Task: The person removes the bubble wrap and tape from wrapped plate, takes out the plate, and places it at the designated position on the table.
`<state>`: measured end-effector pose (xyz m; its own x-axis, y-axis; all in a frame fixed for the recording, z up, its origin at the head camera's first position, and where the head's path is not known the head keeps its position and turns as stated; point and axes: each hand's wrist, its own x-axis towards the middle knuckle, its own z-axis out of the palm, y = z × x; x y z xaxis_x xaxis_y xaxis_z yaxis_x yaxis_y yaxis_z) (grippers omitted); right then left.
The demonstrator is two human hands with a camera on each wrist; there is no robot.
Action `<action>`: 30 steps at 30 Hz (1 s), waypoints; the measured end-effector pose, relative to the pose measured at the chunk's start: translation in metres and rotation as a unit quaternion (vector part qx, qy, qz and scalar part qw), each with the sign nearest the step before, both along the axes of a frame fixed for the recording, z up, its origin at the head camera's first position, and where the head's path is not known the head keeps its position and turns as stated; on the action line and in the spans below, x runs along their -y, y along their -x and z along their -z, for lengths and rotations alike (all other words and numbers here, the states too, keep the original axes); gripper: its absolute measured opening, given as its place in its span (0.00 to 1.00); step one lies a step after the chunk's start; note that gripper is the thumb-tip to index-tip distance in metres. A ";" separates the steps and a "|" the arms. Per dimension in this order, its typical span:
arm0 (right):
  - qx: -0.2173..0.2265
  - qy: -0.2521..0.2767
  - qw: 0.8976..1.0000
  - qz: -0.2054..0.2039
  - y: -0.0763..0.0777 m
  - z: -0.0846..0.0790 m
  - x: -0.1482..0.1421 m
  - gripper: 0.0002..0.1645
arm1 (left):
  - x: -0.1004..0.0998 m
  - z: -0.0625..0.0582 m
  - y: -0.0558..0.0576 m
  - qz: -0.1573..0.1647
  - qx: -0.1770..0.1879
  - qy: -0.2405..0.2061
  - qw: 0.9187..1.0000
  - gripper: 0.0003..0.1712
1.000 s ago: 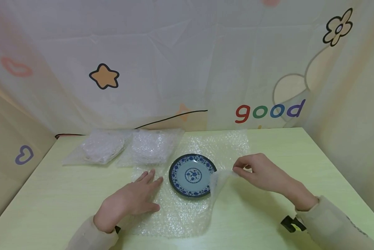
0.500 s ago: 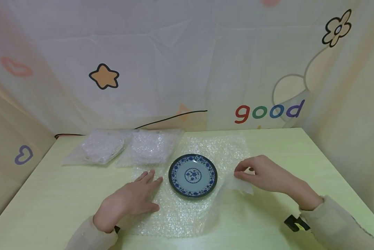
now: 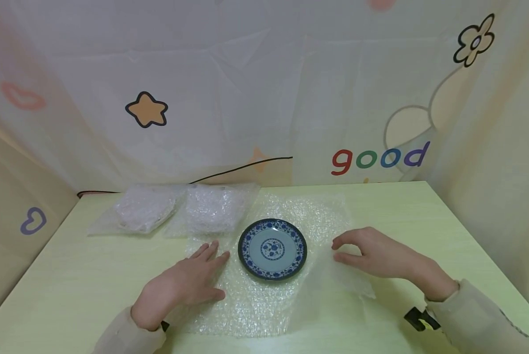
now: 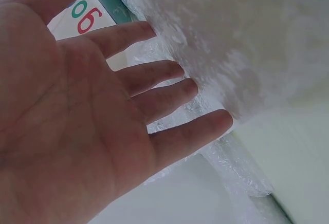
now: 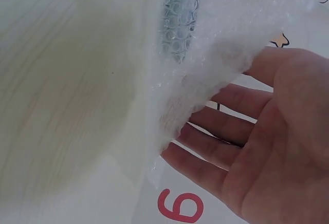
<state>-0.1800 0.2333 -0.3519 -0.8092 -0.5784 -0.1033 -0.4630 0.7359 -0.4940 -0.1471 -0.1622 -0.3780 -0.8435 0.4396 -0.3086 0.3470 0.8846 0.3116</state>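
A round plate (image 3: 272, 250) with a blue floral rim lies face up on a sheet of bubble wrap (image 3: 251, 312). Fingers spread, my left hand (image 3: 182, 285) touches the sheet left of the plate; its outstretched fingers (image 4: 193, 136) also show in the left wrist view. To the plate's right, my right hand (image 3: 375, 253) is over the sheet's right edge, thumb and fingers apart and nothing pinched. In the right wrist view its fingertips lie right at the bubble wrap (image 5: 205, 80). A thin flap (image 3: 357, 282) of the sheet spreads below this hand.
Two flat packages in bubble wrap, a left one (image 3: 145, 209) and a right one (image 3: 213, 209), lie at the table's back left. A printed curtain (image 3: 247, 98) hangs behind the table (image 3: 52, 290) and along both sides.
My right hand has drawn the sheet's folded right edge off the plate's rim and let it go; the flap now lies flatter to the right. My left hand has stayed put.
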 end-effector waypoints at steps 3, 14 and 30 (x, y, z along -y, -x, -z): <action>0.007 -0.005 1.000 0.001 -0.001 0.001 0.000 0.22 | 0.000 0.000 0.000 -0.001 0.004 -0.006 1.000 0.48; 0.016 -0.030 0.999 0.012 -0.005 0.013 0.002 0.22 | 0.000 0.001 0.000 -0.003 0.006 -0.013 1.000 0.45; 0.045 -0.059 0.997 -0.002 -0.012 0.025 0.008 0.42 | -0.001 0.002 -0.001 -0.010 0.005 -0.011 1.000 0.46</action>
